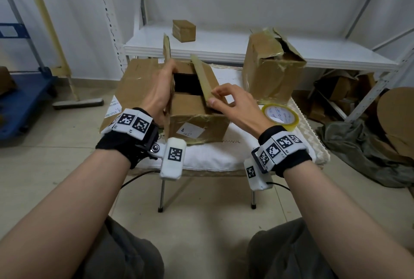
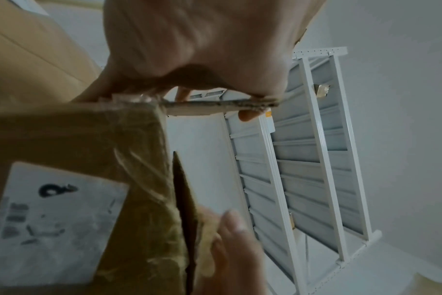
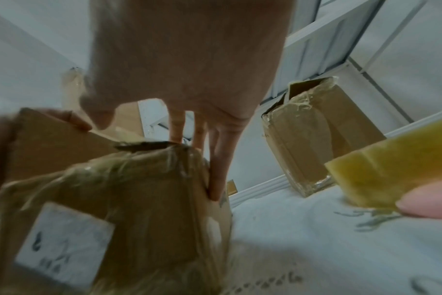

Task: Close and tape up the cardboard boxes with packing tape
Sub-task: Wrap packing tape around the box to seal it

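Note:
An open cardboard box (image 1: 197, 119) with a white label stands on a white cushioned stool (image 1: 212, 155). My left hand (image 1: 160, 93) grips its upright left flap (image 1: 167, 48), fingers curled over the edge into the box; the left wrist view shows my left hand (image 2: 202, 49) pinching the flap's edge above the box (image 2: 76, 159). My right hand (image 1: 233, 104) pinches the tilted right flap (image 1: 202, 77), thumb on its inner face. In the right wrist view my right hand (image 3: 189, 59) has its fingers down the box's (image 3: 139, 189) side. A packing tape roll (image 1: 287, 117) (image 3: 391, 163) lies right of the box.
A second, torn-open box (image 1: 268, 72) (image 3: 316, 139) stands at the stool's back right. A small closed box (image 1: 184, 30) sits on the white shelf (image 1: 224, 43) behind. Flat cardboard (image 1: 134, 77) lies left of the box. A blue cart (image 1: 22, 99) is far left; cardboard scraps (image 1: 358, 133) right.

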{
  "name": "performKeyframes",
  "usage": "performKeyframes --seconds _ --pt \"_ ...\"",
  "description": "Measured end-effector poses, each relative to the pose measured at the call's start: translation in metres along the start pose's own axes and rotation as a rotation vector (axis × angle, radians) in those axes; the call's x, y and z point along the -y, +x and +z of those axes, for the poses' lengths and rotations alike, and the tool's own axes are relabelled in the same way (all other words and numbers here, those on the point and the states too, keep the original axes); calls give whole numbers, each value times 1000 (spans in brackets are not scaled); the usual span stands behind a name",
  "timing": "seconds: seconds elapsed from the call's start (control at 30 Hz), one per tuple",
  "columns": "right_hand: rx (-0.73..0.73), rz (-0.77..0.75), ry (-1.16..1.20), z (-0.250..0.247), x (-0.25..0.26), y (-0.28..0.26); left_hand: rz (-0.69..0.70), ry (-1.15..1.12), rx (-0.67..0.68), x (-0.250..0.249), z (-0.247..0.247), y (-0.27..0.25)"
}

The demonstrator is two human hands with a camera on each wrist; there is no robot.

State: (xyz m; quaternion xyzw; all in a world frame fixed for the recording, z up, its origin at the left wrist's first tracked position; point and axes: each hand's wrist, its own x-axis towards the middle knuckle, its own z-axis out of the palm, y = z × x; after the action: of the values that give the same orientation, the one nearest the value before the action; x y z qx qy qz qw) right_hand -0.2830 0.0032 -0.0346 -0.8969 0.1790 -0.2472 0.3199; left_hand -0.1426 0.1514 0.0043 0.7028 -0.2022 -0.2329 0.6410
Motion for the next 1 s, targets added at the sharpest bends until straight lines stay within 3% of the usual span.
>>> performKeyframes --seconds 0.1,0.23,0.3,0.4,0.5,0.67,0.8,1.0 --pt "39 31 -102 8 -1 -3 -12 -104 32 -1 3 -3" --pt "-156 32 53 10 2 1 -49 -239 116 0 -1 -2" --pt "-231 124 182 6 3 4 -58 -254 130 4 -6 4" --pt "-133 329 224 1 1 4 -36 -180 79 2 -11 5" --pt "-67 399 294 -4 1 2 65 -144 71 -6 -8 -1" --pt "-333 444 307 -22 2 13 141 -150 140 -13 0 -4" --pt "-550 492 262 -35 -5 26 113 27 207 -8 11 2" --pt "-657 544 248 -30 -18 52 5 90 264 11 33 24"
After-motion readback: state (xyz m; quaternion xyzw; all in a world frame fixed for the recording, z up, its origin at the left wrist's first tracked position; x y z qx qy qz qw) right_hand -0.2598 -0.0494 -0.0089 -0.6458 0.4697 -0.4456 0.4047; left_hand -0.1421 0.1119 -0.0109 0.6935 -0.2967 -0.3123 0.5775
